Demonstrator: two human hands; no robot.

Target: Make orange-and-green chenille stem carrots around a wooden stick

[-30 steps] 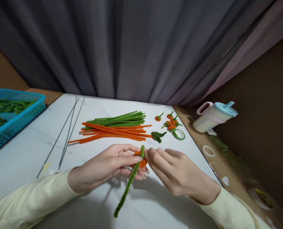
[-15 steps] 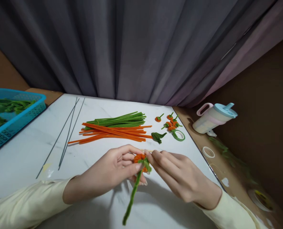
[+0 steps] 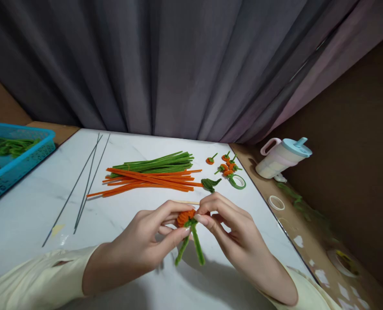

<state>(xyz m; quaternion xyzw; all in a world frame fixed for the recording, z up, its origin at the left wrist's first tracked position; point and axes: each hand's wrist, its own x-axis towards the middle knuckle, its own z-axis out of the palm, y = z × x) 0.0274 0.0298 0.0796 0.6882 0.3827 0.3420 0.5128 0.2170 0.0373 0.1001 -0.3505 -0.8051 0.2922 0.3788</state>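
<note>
Together both hands, left hand [image 3: 146, 245] and right hand [image 3: 239, 241], pinch a small orange coil [image 3: 185, 216] above the near tabletop [image 3: 32, 206]. Its green stem [image 3: 197, 245] looks light, soft and bendable; probably best held at the coil.

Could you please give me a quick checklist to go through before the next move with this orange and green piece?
1. Left hand pinching the orange coil: ok.
2. Right hand fingertips on the coil: ok.
3. Green stem hangs in two free ends below the coil: ok.
4. Stem wrapped tight around the coil: cannot tell, fingers hide it.
5. Spare orange stems lie on the table: ok.
6. Finished pieces lie apart from the hands: ok.
</note>
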